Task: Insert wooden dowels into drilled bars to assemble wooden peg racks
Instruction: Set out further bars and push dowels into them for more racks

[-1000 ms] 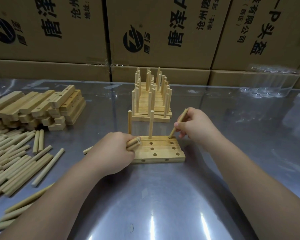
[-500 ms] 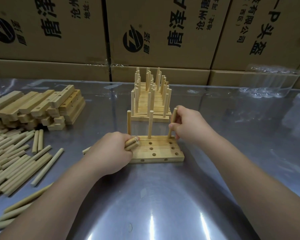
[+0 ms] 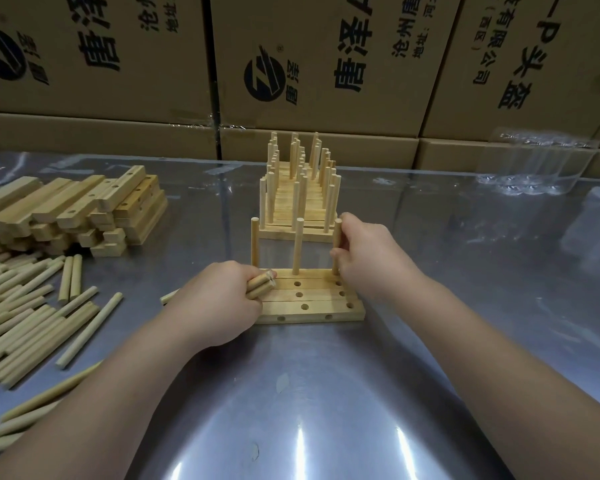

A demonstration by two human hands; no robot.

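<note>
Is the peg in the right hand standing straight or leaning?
Upright: the dowel stands parallel to the two seated dowels beside it, gripped by the right hand.

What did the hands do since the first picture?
The right hand swung its slanted round wooden dowel upright into the back right hole of the pale drilled wooden bars, still gripping it. The left hand still holds its bundle of spare dowels; the two standing dowels and bars stayed put.

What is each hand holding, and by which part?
The right hand grips the rightmost upright dowel by its shaft. The left hand clutches spare dowels round their middles.
</note>
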